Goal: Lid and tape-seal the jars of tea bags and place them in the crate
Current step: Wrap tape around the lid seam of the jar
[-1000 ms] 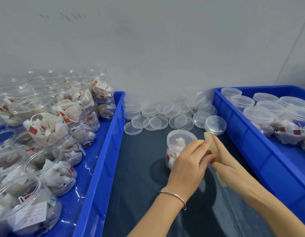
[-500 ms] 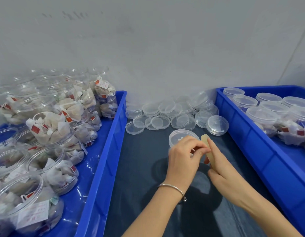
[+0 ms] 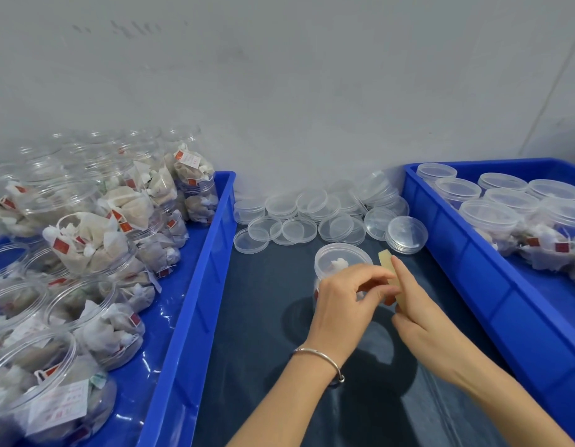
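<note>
jar: a clear lidded jar (image 3: pixel 341 261) of tea bags stands upright on the dark table (image 3: pixel 263 317), between the two blue crates and just in front of the loose lids.
tape: a yellowish strip of tape (image 3: pixel 391 272) runs up the right side of the jar, its top end sticking up above my fingers near the lid's rim.
left hand: my left hand (image 3: pixel 342 309) covers the near side of the jar, fingers curled, thumb and forefinger pinching at the tape by the jar wall. a thin metal bangle (image 3: pixel 321 358) sits on that wrist.
right hand: my right hand (image 3: pixel 421 321) lies along the tape, forefinger straight and pressed flat against the strip; i cannot tell how the other fingers hold it.
right crate: the blue crate on the right (image 3: pixel 492 285) holds lidded jars (image 3: pixel 489 221) of tea bags, standing close together.
left crate: the blue crate on the left (image 3: pixel 196 279) is packed with open jars (image 3: pixel 86 243) stuffed with tea bags, some piled on others.
spare lids: a heap of clear lids (image 3: pixel 315 217) lies against the wall (image 3: pixel 279 91), behind the jar, one small stack (image 3: pixel 407 235) just beside the right crate.
</note>
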Available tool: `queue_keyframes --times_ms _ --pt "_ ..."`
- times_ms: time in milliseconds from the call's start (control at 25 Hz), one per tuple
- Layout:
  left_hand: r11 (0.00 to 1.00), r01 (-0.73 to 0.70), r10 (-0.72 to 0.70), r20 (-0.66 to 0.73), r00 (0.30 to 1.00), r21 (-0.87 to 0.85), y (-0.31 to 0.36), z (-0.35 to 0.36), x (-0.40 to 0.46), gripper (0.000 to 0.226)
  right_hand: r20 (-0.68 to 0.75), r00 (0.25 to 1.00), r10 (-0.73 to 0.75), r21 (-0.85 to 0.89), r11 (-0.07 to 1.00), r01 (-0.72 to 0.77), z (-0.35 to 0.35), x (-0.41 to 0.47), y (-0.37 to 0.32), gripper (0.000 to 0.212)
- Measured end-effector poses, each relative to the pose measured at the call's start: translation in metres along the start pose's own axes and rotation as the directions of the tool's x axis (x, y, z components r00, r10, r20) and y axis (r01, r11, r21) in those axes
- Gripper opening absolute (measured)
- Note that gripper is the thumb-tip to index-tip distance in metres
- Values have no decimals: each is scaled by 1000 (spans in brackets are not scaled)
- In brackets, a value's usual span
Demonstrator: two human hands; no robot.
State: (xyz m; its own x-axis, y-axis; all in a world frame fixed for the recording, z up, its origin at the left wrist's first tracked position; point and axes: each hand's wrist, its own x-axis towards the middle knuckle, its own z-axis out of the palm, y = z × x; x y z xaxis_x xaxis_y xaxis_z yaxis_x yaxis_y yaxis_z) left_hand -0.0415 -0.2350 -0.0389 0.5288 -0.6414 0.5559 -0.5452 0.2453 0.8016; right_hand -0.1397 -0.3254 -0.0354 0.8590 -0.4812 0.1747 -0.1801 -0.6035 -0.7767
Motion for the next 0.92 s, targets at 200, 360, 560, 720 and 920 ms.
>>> queue_keyframes --times_ms 200,360,560,720,920 --pt "993 -9 14 -43 999 116 -2 1 3 3 33 999 -18 -88 996 21 3 -3 2 68" --pt "955 29 -50 61 997 294 0 5 2 11 53 998 -23 -40 999 25 3 -5 -3 68" --pt "973 55 -78 95 992 224 0 3 -2 10 47 999 -12 -39 999 13 3 -2 -4 66" --pt "983 73 -91 104 990 169 1 1 -7 5 48 999 10 12 1000 -11 1 0 -8 68" --pt "993 34 -33 -17 999 110 0 -1 -4 18 59 998 22 81 996 -26 -2 3 -9 71"
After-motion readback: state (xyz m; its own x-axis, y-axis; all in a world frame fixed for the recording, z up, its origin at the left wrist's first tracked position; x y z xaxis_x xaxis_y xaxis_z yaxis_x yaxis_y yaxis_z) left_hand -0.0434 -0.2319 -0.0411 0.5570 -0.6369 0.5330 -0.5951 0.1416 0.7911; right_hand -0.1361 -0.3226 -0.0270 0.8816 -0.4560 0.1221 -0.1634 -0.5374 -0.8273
